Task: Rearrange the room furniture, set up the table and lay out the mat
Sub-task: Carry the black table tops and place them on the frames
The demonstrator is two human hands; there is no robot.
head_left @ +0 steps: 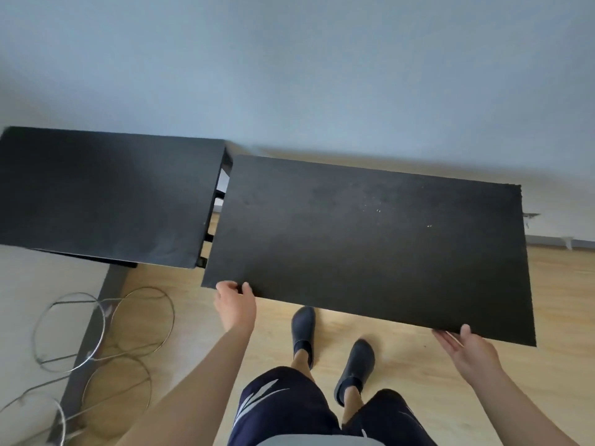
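Note:
A black rectangular table (370,239) fills the middle and right of the head view, seen from above, tilted slightly to the right. My left hand (235,304) grips its near left corner, thumb on top. My right hand (467,349) holds the near edge close to the right corner, fingers under it and thumb above. A second black table (106,197) stands to the left against the wall, a narrow gap between the two tops.
Several wire hoop frames (96,336) lie on the floor at lower left over a dark strip. My two feet in dark shoes (328,342) stand on the wooden floor under the table's near edge. A pale wall (322,75) runs behind.

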